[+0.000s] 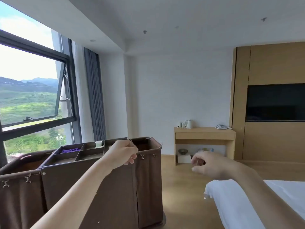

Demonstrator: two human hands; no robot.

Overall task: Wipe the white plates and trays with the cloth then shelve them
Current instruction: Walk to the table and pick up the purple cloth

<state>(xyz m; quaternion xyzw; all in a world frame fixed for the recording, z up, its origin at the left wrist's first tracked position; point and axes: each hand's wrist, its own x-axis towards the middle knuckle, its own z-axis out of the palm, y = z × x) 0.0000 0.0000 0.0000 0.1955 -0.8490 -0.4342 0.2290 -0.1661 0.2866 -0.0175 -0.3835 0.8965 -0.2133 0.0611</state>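
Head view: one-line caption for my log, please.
Left hand grips the brown cart by its rim; right hand hovers empty near the bed.

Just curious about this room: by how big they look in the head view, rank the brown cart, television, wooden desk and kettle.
1. brown cart, helped by nearness.
2. television and wooden desk look alike; television is cropped.
3. kettle.

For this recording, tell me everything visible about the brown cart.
The cart is a housekeeping trolley with dark brown fabric sides hung from a top rail by metal clips. A bag opens at each end. Between them a dark divided tray sits on top, holding a purple cloth and a small white cup. The cart stands upright on the wood floor beside the window. The left hand grips its top rail next to the far bag.
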